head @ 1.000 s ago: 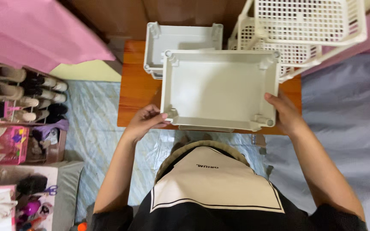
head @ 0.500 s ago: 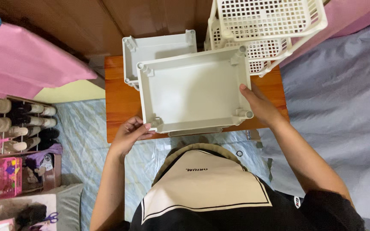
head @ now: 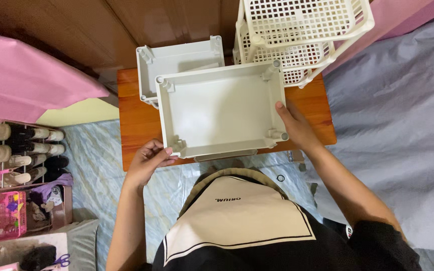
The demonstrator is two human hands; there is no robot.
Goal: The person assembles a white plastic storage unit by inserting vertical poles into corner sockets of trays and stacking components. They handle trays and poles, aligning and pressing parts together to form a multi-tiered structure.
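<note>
Over the small wooden table (head: 136,125) we hold a shallow white plastic tray (head: 222,108) with both hands, one at each near corner. Our left hand (head: 147,161) cups the near left corner, fingers curled up against the outer wall beside a short corner post. Our right hand (head: 297,128) grips the right wall close to the near right corner post, thumb along the rim and fingers hidden below. Both hands are closed on the tray and well apart, with its full width between them.

We see the tray's open side facing up, with a short round post at each of its four corners. It sits slightly rotated relative to the table edge. Whether it rests on the table or is lifted clear, we cannot tell.

Behind it, partly covered by it, lies a second white tray (head: 177,57) of the same kind. To the right of that stands a white perforated rack (head: 302,22), its tiers stacked one above another, just beside the held tray's far right corner. At far left we see a shoe rack (head: 16,150).
</note>
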